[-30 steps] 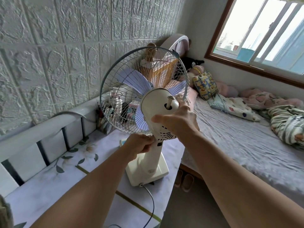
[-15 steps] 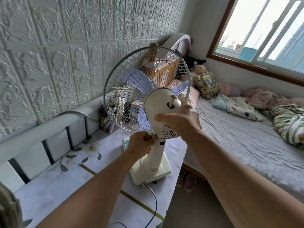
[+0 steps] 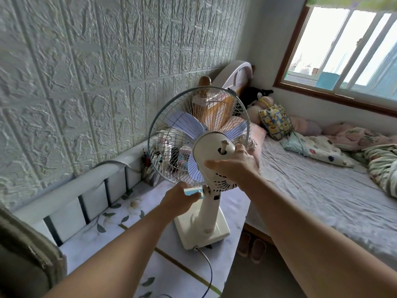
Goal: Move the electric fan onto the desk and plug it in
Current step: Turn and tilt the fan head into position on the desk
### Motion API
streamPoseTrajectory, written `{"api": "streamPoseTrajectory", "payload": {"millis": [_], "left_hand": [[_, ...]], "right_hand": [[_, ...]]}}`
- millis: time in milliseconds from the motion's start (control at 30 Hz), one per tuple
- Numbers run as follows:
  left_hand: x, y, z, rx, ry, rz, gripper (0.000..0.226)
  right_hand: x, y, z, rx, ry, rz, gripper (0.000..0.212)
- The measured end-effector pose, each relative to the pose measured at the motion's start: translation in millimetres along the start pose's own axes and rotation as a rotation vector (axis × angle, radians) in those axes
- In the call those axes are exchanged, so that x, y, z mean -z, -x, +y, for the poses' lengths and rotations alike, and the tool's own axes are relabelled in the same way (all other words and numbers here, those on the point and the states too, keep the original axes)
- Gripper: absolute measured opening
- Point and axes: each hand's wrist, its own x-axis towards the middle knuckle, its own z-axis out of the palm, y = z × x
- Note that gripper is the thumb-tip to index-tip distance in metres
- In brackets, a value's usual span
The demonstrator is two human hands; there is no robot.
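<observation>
Head cam: both hands grip fan (image 3: 202, 160) on desk (image 3: 137, 233); pen holder (image 3: 149, 168) behind, bed (image 3: 311, 190) rt.

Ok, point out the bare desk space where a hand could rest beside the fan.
Free: the desk between the rail and the fan base; also nearer the camera, left of the cord. Crowded: the far corner behind the fan cage, where a pen holder and clutter stand.

A: so what else was in the room?
B: a bed (image 3: 318, 190) with crumpled blankets (image 3: 382, 164), a yellow patterned pillow (image 3: 276, 121) and a black plush toy (image 3: 256, 96) by the headboard, slippers (image 3: 251, 247) on the floor, textured wall panels (image 3: 86, 72), big window (image 3: 348, 54).
</observation>
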Motion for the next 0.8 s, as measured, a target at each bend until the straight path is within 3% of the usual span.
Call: {"api": "streamPoseTrajectory", "payload": {"millis": [233,467,800], "left_hand": [[10,12,10,0.02,-0.073,0.025,0.062],[18,29,19,0.044,-0.037,0.009,0.07],[16,49,33,0.006,0.019,-0.018,0.075]], "right_hand": [[0,5,6,0.014,-0.093,0.011,0.095],[11,29,14,0.027,-0.191,-0.018,0.115],[27,54,34,0.072,-0.204,-0.034,0.1]]}}
